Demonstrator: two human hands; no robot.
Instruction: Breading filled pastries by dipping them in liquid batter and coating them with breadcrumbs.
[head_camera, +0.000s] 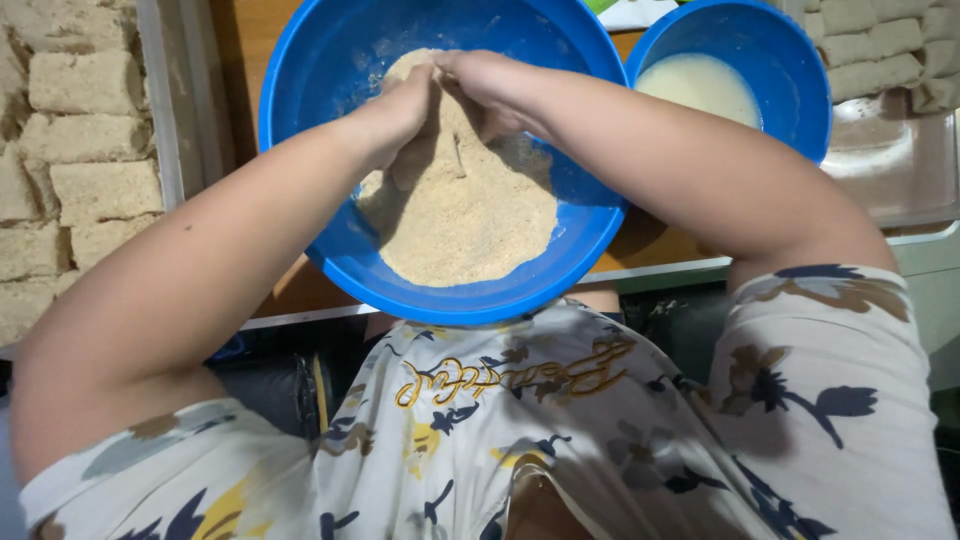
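Seen from above: both hands together over the crumbs (470, 215) in the big bowl (300, 90). Left hand (400, 105) curled, fingers bent down into the crumb heap, pressed against the right hand (485, 85), also cupped and closed over something hidden between the palms; cannot tell what is held. Crumbs heaped toward the near side of the big bowl, bare blue wall at the far side, dusted. Big bowl on a wooden worktop (245, 40), near rim over the edge. Just right of it, touching rims, a small bowl (790, 70) of pale batter (700, 85). Left tray (170, 110) packed with crumbed blocks (90, 85); right tray (900, 170) with more blocks (880, 45) at its far end.
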